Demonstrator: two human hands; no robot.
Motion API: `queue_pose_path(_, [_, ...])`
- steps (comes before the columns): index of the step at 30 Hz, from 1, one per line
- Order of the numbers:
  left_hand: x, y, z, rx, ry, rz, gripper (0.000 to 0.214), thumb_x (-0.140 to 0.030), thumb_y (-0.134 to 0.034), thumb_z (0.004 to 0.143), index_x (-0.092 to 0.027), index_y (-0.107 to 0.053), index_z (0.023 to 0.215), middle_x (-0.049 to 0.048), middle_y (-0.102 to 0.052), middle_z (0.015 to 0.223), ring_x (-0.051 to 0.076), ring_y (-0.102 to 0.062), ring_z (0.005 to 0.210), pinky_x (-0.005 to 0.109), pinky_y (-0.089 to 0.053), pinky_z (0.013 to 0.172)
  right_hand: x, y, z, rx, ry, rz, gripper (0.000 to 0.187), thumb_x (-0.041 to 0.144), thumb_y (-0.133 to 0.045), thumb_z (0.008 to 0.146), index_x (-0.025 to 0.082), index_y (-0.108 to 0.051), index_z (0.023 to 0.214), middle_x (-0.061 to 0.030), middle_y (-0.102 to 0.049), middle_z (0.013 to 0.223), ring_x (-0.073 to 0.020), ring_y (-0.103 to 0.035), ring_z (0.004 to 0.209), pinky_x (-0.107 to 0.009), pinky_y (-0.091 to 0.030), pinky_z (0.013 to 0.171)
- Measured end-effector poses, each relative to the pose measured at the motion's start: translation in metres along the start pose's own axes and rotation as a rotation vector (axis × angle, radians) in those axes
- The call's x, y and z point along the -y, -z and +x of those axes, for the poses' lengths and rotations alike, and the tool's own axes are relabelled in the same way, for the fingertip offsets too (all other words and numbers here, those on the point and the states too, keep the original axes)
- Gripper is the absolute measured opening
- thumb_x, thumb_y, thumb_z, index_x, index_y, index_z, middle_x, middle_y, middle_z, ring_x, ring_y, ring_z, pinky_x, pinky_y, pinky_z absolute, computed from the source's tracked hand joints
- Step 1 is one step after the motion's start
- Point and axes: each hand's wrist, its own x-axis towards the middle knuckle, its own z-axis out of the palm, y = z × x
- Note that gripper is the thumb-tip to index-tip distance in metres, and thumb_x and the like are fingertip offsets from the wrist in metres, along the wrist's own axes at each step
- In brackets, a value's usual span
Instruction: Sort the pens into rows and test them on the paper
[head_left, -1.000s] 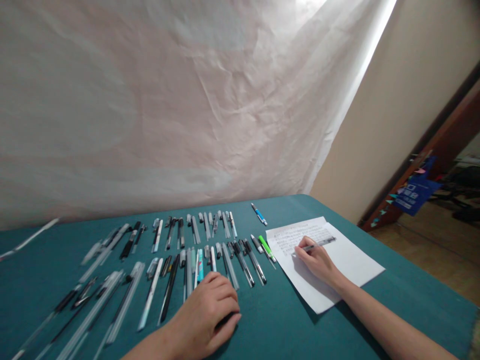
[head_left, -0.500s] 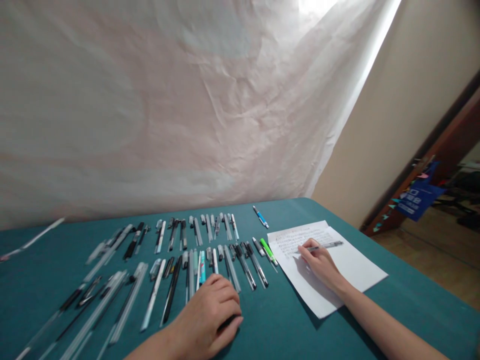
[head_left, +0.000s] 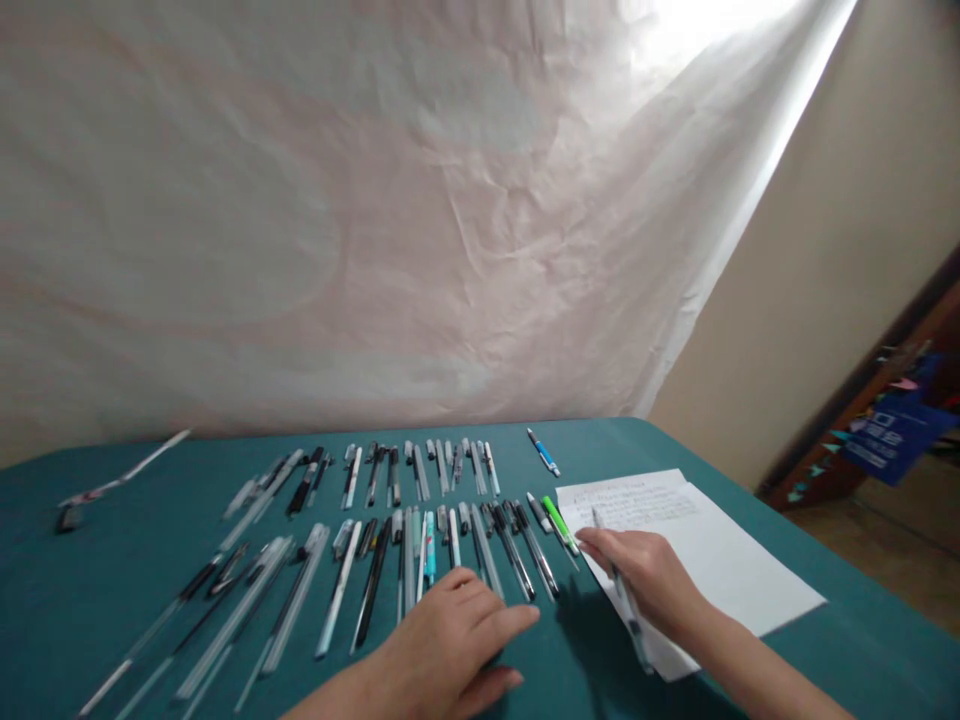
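My right hand [head_left: 645, 578] is closed on a clear-barrelled pen [head_left: 631, 622], which slants across the left side of the white paper [head_left: 742, 560]. Handwritten lines fill the sheet's upper part. My left hand [head_left: 461, 640] is palm down at the near edge of the pens, its index finger and thumb apart and nothing visible between them. Just beyond it are a turquoise pen [head_left: 430, 548] and a white pen [head_left: 454, 538]. A green pen [head_left: 556, 518] lies by the paper's left edge, close to my right fingertips.
Two rows of disassembled pens, caps and refills cover the green table [head_left: 600, 455] to the left. A blue pen [head_left: 543, 452] lies at the back. Far left is a thin white strap [head_left: 142, 465]. Behind hangs a pale cloth [head_left: 375, 250]; a blue bag [head_left: 896, 435] hangs at right.
My right hand has lifted off the writing and swung the pen from lying rightward to pointing down toward me. My left index finger has stretched out. The view has turned slightly left.
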Motion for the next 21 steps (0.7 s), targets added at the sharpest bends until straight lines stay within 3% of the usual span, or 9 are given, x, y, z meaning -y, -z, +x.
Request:
queue_pose_path(4, [0.001, -0.005, -0.003, -0.084, -0.088, 0.033, 0.049, -0.041, -0.043, 0.084, -0.022, -0.024, 0.126, 0.0047, -0.061, 0.093, 0.015, -0.055, 0.077, 0.029, -0.038, 0.074, 0.048, -0.005, 0.032, 0.096, 0.223, -0.223, 0.012, 0.018, -0.046, 0.084, 0.019, -0.057, 0.086, -0.0019, -0.062, 0.061, -0.0144, -0.058, 0.055, -0.024, -0.032, 0.053])
queue_pose_path(8, [0.000, -0.006, -0.005, -0.103, -0.126, 0.075, 0.047, -0.048, -0.029, 0.087, -0.020, -0.028, 0.124, 0.0060, -0.062, 0.092, 0.016, -0.056, 0.077, 0.029, -0.039, 0.072, 0.079, -0.015, 0.064, 0.070, 0.271, -0.294, 0.011, 0.022, -0.045, 0.085, 0.019, -0.052, 0.077, -0.0009, -0.060, 0.060, -0.0143, -0.057, 0.056, -0.025, -0.029, 0.053])
queue_pose_path(11, [0.000, -0.004, -0.005, -0.115, -0.089, 0.098, 0.043, -0.049, -0.023, 0.087, -0.019, -0.038, 0.116, 0.0047, -0.061, 0.082, 0.015, -0.054, 0.069, 0.027, -0.039, 0.068, 0.089, -0.022, 0.078, 0.086, 0.284, -0.292, 0.010, 0.021, -0.045, 0.085, 0.019, -0.050, 0.077, -0.0012, -0.061, 0.063, -0.0147, -0.058, 0.058, -0.025, -0.029, 0.053])
queue_pose_path(14, [0.000, -0.002, -0.006, -0.122, -0.040, 0.114, 0.026, -0.037, -0.029, 0.089, -0.020, -0.044, 0.103, 0.0031, -0.059, 0.078, 0.014, -0.052, 0.067, 0.025, -0.038, 0.063, 0.093, -0.026, 0.084, 0.096, 0.281, -0.284, 0.008, 0.019, -0.044, 0.085, 0.019, -0.049, 0.079, -0.0018, -0.062, 0.066, -0.0159, -0.059, 0.060, -0.026, -0.029, 0.054])
queue_pose_path(17, [0.000, 0.000, -0.007, -0.103, -0.003, 0.125, 0.013, -0.025, -0.034, 0.087, -0.020, -0.045, 0.093, 0.0023, -0.058, 0.077, 0.013, -0.052, 0.067, 0.024, -0.037, 0.061, 0.095, -0.025, 0.087, 0.091, 0.268, -0.277, 0.010, 0.017, -0.042, 0.086, 0.018, -0.049, 0.079, -0.0032, -0.062, 0.066, -0.0168, -0.059, 0.061, -0.026, -0.031, 0.055])
queue_pose_path(21, [-0.001, -0.002, -0.007, -0.105, 0.011, 0.093, 0.012, -0.022, -0.034, 0.087, -0.020, -0.045, 0.092, 0.0021, -0.057, 0.076, 0.013, -0.051, 0.068, 0.023, -0.037, 0.062, 0.097, -0.023, 0.088, 0.089, 0.260, -0.271, 0.010, 0.015, -0.042, 0.085, 0.017, -0.050, 0.079, -0.0039, -0.061, 0.066, -0.0176, -0.059, 0.061, -0.026, -0.034, 0.057])
